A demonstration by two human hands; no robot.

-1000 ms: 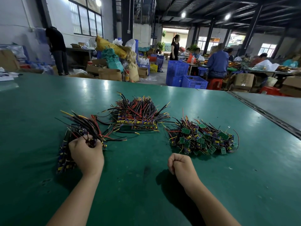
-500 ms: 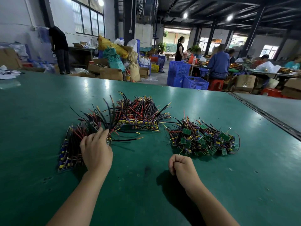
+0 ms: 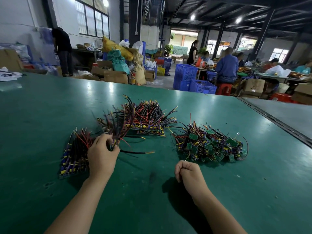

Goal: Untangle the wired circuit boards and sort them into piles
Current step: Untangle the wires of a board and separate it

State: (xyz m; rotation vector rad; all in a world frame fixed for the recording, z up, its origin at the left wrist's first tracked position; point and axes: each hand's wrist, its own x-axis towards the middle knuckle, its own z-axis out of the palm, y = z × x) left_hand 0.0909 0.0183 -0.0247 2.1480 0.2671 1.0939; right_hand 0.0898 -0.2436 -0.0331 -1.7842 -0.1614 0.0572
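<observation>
Left hand (image 3: 103,154) grips a bunch of small wired circuit boards (image 3: 116,127), fingers curled round the board end. The red, black and yellow wires fan up and away to the right; they are blurred. The bunch sits between the flat stack of blue-and-yellow boards (image 3: 74,157) touching the left hand's left side and the far heap of dark wired boards (image 3: 148,117); its long axis points at that heap. Right hand (image 3: 187,169) rests on the green worktop (image 3: 50,115), curled in a fist, nothing visible in it. The tangled pile of small green boards (image 3: 211,146) lies just ahead of the right hand. Left hand is nearer both sorted piles, so the drop looks like its job.
</observation>
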